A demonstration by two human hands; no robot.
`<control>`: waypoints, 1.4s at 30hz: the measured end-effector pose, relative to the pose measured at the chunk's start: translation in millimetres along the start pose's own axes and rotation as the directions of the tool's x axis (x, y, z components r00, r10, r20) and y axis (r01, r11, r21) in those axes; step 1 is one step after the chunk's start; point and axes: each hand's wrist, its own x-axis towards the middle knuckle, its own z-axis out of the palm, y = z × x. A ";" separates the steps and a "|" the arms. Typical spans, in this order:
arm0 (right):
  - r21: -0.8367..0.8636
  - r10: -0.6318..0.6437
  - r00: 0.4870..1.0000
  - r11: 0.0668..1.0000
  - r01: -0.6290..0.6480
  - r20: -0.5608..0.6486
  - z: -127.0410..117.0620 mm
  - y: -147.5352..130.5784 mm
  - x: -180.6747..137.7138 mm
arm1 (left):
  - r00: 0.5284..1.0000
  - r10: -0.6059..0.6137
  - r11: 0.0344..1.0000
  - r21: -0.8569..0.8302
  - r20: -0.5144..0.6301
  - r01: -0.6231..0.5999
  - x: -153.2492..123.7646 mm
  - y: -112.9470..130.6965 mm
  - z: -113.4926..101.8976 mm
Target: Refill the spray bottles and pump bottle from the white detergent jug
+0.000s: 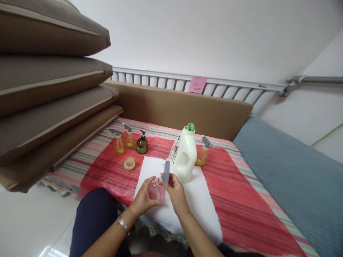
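Note:
My left hand (146, 196) is closed around the body of a clear pink spray bottle (156, 190), held upright over a white towel (197, 203). At its neck, the fingers of my right hand (174, 191) grip the grey spray head (166, 172). Whether the head is screwed on cannot be made out. Just behind stands a large pale green jug (184, 153) with a handle and a green spout in its open mouth. A pale cap (129, 163) sits on the red sheet to the left.
Yellow spray bottles stand at the left (119, 144) and right (203, 155), near a dark pump bottle (142, 144). Brown cushions (53, 75) are stacked at the left. A brown board (174, 107) runs along the back, below a pink note (197, 85).

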 end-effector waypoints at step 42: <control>-0.140 -0.044 0.999 0.989 0.048 0.028 -3.4 17.5 5.4 | 1.000 0.014 1.000 -0.018 0.014 -0.013 1.0 -0.3 -0.3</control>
